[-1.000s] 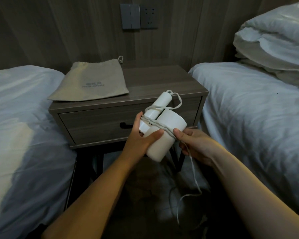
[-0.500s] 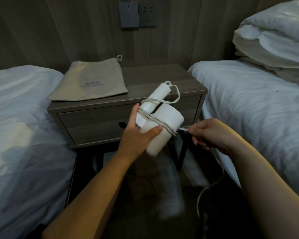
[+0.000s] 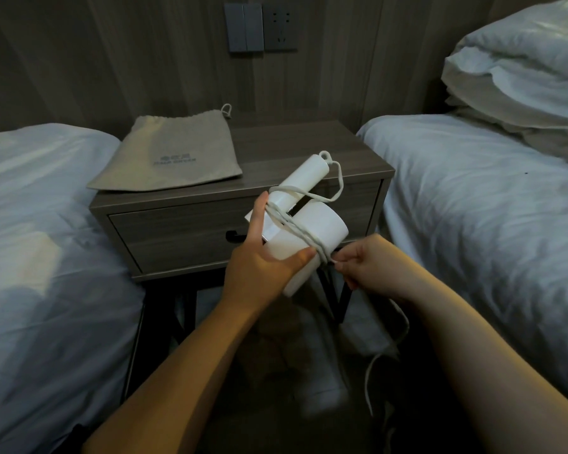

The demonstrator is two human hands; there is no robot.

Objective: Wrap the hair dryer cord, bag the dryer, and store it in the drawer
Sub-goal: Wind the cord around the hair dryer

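We hold the dryer (image 3: 304, 231) in front of the nightstand (image 3: 276, 149), cord (image 3: 295, 224) partly wound.

Our left hand (image 3: 259, 267) grips the dryer's barrel, thumb across it beside the wraps. Our right hand (image 3: 371, 267) pinches the cord just beside the barrel; the loose end trails down to the floor. The bag (image 3: 174, 155) lies flat on the nightstand, above the shut drawer (image 3: 184, 234).
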